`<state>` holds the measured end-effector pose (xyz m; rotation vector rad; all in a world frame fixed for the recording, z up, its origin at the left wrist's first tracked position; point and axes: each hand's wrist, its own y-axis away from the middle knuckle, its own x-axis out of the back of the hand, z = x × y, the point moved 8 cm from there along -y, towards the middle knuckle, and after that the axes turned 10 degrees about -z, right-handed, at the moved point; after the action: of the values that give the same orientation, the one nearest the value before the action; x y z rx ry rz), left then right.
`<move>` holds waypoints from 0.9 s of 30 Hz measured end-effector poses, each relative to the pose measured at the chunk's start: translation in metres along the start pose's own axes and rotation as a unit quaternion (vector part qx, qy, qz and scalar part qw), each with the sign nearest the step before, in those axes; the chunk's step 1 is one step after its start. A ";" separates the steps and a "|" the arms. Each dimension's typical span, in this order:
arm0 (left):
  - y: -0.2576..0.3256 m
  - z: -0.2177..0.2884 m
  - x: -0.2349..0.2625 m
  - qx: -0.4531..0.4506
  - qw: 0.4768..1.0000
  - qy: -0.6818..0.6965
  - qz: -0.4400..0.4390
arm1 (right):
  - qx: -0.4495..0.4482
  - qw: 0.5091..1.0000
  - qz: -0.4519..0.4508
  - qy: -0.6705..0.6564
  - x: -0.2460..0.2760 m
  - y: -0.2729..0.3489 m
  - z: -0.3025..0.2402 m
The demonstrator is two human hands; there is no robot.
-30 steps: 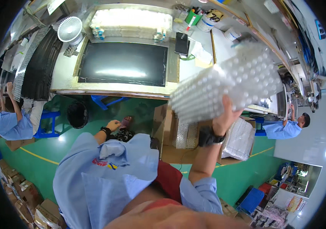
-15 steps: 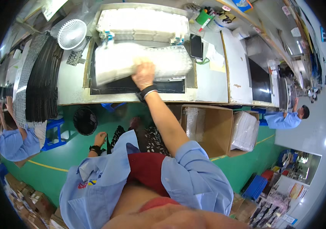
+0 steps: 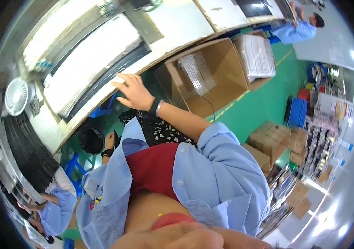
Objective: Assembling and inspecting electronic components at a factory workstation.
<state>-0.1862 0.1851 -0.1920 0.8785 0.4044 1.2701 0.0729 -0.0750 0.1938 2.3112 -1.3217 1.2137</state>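
My right hand (image 3: 134, 93) is raised over the near edge of the worktable (image 3: 175, 18), fingers spread and nothing in it. Just beyond it, a bright white stack of flat sheets (image 3: 98, 54) lies on a black mat (image 3: 129, 56); glare hides its detail. Low beside my body, my left hand (image 3: 110, 141) hangs near a black bin (image 3: 91, 140). Its fingers are small and partly hidden, so I cannot make out whether it holds anything. A second white stack (image 3: 56, 33) sits farther back on the table.
An open cardboard box (image 3: 231, 62) with bubble wrap (image 3: 197, 72) inside stands right of my hand, beside a plastic-wrapped white bundle (image 3: 256, 56). A white fan (image 3: 16, 96) and dark stacked sheets (image 3: 30, 153) are at left. Co-workers sit at lower left and upper right.
My right hand has come off the white stack and back to the table's near edge, its fingers now spread. The white stack lies squarer on the mat. The whole view has turned toward the right.
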 end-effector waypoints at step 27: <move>-0.086 0.152 -0.326 0.059 0.774 -0.594 -0.212 | -0.599 0.793 0.082 -0.071 -0.117 0.446 0.742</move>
<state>-0.1166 -0.1761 -0.2261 1.4141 -0.3439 0.1066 0.0980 -0.6587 -0.4551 1.3374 -1.6411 0.0280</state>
